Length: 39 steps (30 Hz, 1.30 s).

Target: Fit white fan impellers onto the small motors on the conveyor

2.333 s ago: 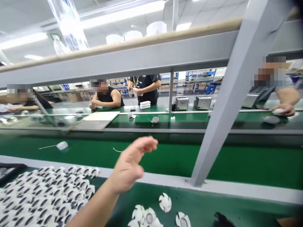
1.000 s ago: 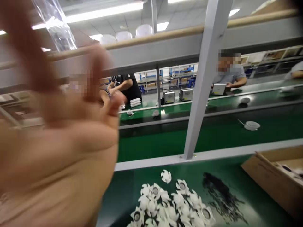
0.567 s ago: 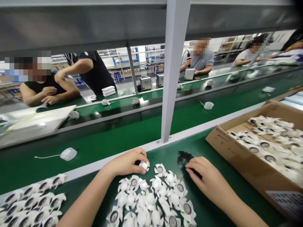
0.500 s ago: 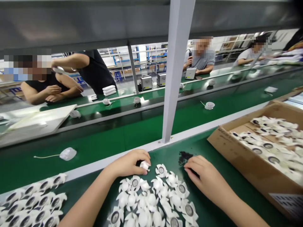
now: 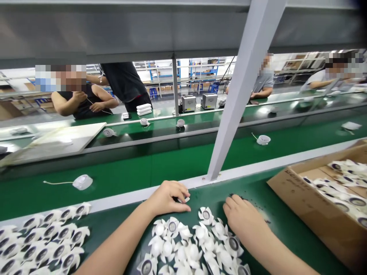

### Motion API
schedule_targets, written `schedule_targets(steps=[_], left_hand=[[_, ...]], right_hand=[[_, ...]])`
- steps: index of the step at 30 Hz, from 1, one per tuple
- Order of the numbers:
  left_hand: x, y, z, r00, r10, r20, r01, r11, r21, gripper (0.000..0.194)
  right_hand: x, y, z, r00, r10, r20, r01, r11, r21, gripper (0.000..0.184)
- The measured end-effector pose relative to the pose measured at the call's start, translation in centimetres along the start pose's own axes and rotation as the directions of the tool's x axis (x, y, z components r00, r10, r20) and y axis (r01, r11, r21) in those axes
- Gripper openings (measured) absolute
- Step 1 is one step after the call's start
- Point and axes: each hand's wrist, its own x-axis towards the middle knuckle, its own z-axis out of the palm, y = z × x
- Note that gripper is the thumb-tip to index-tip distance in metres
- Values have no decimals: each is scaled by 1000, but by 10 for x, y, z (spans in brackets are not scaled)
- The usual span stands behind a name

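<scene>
Green bench — cardboard box holding white impellers; left hand pinching loose impeller — right hand: grip hidden.

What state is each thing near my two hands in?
Left hand: curled around a white plastic finned wheel.
Right hand: curled over small black bits; grip hidden.
Loose central wheels: unevenly spread, mixed faces up.
Wheels at left: laid in rows.
Brown cardboard box: open, holding similar wheels.
Round white part with pale cord: lying on green belt, cord extended.
</scene>
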Motion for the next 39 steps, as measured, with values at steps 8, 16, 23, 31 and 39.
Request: schedule_targets(steps=[8,16,23,31,39], left_hand=[[0,5,-3,938,-338,76,343,936,-74,41],[2,-4,-1,911,-408,54,406,912,51,63],[3,-12,-1,921,-380,81,377,925,49,57],[2,-12,-1,918,-390,70,387,921,42,54],[2,-11,-1,905,-418,75,420,907,-16,58]], right_hand=[[70,-17,-16,967,-76,243,-117,718,687,16],[106,-42,14,983,-172,66,106,821,561,15],[110,-47,17,960,-274,-67,281,923,264,7],[106,-54,11,943,-325,-72,333,931,152,9],[82,-29,-19,960,-276,-48,281,947,159,24]])
